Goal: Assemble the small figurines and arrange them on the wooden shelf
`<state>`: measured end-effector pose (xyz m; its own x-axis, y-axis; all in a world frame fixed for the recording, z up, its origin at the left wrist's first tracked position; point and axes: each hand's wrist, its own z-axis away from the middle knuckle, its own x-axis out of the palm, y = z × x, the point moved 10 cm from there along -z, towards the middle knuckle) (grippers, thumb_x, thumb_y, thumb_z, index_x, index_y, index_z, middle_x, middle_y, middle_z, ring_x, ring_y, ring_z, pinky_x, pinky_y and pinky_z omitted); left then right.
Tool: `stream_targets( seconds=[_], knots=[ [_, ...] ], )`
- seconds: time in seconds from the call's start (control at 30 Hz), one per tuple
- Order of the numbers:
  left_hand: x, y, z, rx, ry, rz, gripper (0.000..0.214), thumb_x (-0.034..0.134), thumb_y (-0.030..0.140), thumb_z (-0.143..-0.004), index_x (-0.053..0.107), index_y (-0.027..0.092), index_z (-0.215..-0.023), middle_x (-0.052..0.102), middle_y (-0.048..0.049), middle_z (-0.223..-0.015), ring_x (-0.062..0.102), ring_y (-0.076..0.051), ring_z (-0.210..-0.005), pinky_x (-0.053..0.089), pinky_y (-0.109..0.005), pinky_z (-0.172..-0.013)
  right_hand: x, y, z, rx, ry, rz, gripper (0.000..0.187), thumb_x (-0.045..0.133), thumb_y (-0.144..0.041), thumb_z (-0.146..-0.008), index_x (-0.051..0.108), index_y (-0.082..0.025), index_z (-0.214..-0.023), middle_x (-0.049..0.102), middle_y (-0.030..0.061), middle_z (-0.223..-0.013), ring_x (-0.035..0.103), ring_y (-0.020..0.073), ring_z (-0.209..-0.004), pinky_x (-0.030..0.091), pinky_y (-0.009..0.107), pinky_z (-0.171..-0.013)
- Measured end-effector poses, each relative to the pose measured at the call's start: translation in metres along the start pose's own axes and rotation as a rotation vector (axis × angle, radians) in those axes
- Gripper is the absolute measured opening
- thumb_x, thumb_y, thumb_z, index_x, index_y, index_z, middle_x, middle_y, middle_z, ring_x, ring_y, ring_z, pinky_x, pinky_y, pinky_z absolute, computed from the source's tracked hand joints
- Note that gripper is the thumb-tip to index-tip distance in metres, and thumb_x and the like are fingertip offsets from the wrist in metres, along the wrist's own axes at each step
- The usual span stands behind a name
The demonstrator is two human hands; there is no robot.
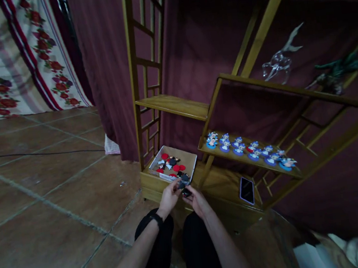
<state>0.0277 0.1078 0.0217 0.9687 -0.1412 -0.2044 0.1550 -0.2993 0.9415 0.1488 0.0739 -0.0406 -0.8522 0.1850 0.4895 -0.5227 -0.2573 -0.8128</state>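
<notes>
Small figurines (168, 164) and red discs (176, 168) were contained in a shallow open box (187, 156). By its near corner, small dark pieces (185, 179) were pinched in the fingers of the left hand (169, 199) and right hand (198, 201), held close together.

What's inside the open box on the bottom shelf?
Figurines and round red pieces lie jumbled in the box. Held dark items cover part of its near corner; anything there or beneath other pieces is hidden.

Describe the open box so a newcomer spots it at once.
Find the wooden shelf unit before the maroon curtain. At its lower left sits a shallow open box. Jumbled red discs inside set it apart from the blue-and-white figurines shelved to its right.
</notes>
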Motion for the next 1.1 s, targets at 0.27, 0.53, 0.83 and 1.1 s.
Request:
stream_targets(
  seconds=[0.27, 0.53, 0.83, 1.1],
  knots=[
    [0.005, -0.049, 0.002, -0.411, 0.042, 0.479, 0.031, 0.073, 0.025, -0.054, 0.065, 0.012, -0.081, 0.06, 0.0008, -0.059, 0.051, -0.009, -0.049, 0.042, -0.022, -0.051, 0.0, -0.002, 0.001, -0.025, -0.014, -0.021, 0.031, 0.07, -0.032, -0.06, 0.066, -0.018, -0.087, 0.066, 0.0035, -0.075, 0.061, 0.0139, -0.069, 0.048, 0.03, -0.07],
    [0.017, -0.055, 0.014, -0.543, -0.029, 0.564, 0.021, 0.073, 0.02, -0.058, 0.065, 0.011, -0.075, 0.066, -0.0041, -0.067, 0.059, -0.01, -0.057, 0.046, -0.019, -0.057, -0.002, -0.004, 0.002, -0.078, 0.041, 0.104, 0.029, 0.072, -0.035, -0.055, 0.065, -0.019, -0.078, 0.065, 0.0015, -0.071, 0.058, 0.0114, -0.063, 0.046, 0.026, -0.064],
    [0.024, -0.057, 0.016, -0.6, -0.09, 0.593, 0.026, 0.077, 0.019, -0.055, 0.067, 0.011, -0.078, 0.068, -0.0061, -0.072, 0.06, -0.01, -0.058, 0.046, -0.019, -0.056, -0.005, -0.005, -0.001, -0.124, 0.081, 0.138, 0.024, 0.07, -0.034, -0.055, 0.066, -0.019, -0.073, 0.066, 0.0013, -0.074, 0.058, 0.0121, -0.063, 0.046, 0.027, -0.063],
    [0.03, -0.059, 0.018, -0.61, -0.11, 0.62, 0.027, 0.079, 0.018, -0.053, 0.067, 0.011, -0.076, 0.066, -0.0036, -0.067, 0.06, -0.01, -0.059, 0.047, -0.021, -0.059, -0.009, -0.012, -0.001, -0.201, 0.133, 0.176, 0.015, 0.069, -0.029, -0.054, 0.063, -0.019, -0.063, 0.065, -0.0003, -0.071, 0.058, 0.0133, -0.067, 0.045, 0.026, -0.064]
  ],
)
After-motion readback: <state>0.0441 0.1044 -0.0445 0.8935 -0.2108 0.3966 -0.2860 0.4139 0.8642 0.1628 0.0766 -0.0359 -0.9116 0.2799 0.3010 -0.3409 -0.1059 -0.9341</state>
